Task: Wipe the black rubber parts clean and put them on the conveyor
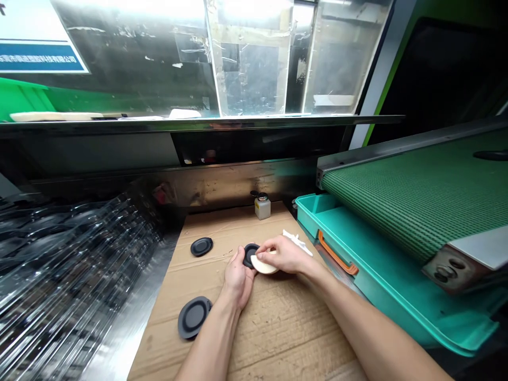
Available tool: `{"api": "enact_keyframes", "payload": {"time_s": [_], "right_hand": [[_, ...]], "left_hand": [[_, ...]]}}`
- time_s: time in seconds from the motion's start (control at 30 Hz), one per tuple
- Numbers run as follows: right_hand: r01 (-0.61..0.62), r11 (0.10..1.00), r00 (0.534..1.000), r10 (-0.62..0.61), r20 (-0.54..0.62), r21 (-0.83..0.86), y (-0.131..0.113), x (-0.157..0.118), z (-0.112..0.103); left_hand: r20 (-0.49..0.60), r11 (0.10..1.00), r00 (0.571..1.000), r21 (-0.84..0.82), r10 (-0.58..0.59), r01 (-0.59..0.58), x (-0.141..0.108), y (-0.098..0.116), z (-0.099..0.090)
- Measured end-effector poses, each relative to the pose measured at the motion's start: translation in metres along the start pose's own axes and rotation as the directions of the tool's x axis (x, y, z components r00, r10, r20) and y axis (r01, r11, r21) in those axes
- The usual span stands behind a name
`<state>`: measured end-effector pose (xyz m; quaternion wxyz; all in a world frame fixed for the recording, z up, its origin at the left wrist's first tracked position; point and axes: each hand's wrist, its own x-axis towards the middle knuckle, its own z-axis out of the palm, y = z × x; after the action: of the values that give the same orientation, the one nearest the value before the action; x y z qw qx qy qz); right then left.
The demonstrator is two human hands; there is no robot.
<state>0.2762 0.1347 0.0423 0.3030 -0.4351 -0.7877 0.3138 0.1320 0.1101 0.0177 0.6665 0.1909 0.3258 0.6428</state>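
Note:
My left hand point(238, 278) grips a round black plastic part point(250, 254) by its left side, thumb along the rim. In my right hand point(288, 254) is a flat cream-coloured round pad point(264, 265), pinched between thumb and fingers. The pad overlaps the right side of the black part; whether the two touch I cannot tell. Both hands are over a sheet of brown cardboard point(286, 328). On it lie two more black round parts, a smaller one point(201, 246) at the upper left and a larger one point(194, 316) beside my left forearm.
A small whitish bottle point(262, 207) stands at the cardboard's back edge. White crumpled material point(297, 242) lies behind my right hand. To the right are a teal bin point(381, 254) with an orange handle point(335, 255) and a green conveyor belt point(420, 185). Stacked clear trays point(79, 264) fill the left.

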Motion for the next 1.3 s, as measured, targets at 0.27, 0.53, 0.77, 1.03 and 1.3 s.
{"api": "enact_keyframes", "payload": {"time_s": [0.27,0.53,0.77,1.03,1.3], "right_hand": [[-0.172,0.917,0.937,0.04,-0.347,-0.36,-0.012,0.003,0.031],[-0.255,0.837,0.913,0.043,-0.406,-0.484,-0.013,0.0,0.033],[-0.223,0.903,0.917,0.067,-0.393,-0.367,-0.013,-0.002,0.041],[-0.247,0.918,0.913,0.113,-0.392,-0.311,-0.018,-0.005,0.042],[-0.205,0.936,0.931,0.095,-0.354,-0.287,-0.01,-0.008,0.032]], "left_hand": [[-0.036,0.999,0.999,-0.033,0.005,-0.006,0.003,-0.001,-0.001],[-0.026,1.0,1.0,0.008,0.005,-0.005,0.003,-0.001,0.001],[-0.024,0.999,1.0,-0.05,0.004,-0.005,0.006,-0.002,-0.003],[0.038,0.993,0.998,-0.105,-0.056,0.06,0.005,0.0,-0.003],[-0.059,0.994,0.998,-0.11,0.014,-0.02,0.009,0.001,-0.003]]}}
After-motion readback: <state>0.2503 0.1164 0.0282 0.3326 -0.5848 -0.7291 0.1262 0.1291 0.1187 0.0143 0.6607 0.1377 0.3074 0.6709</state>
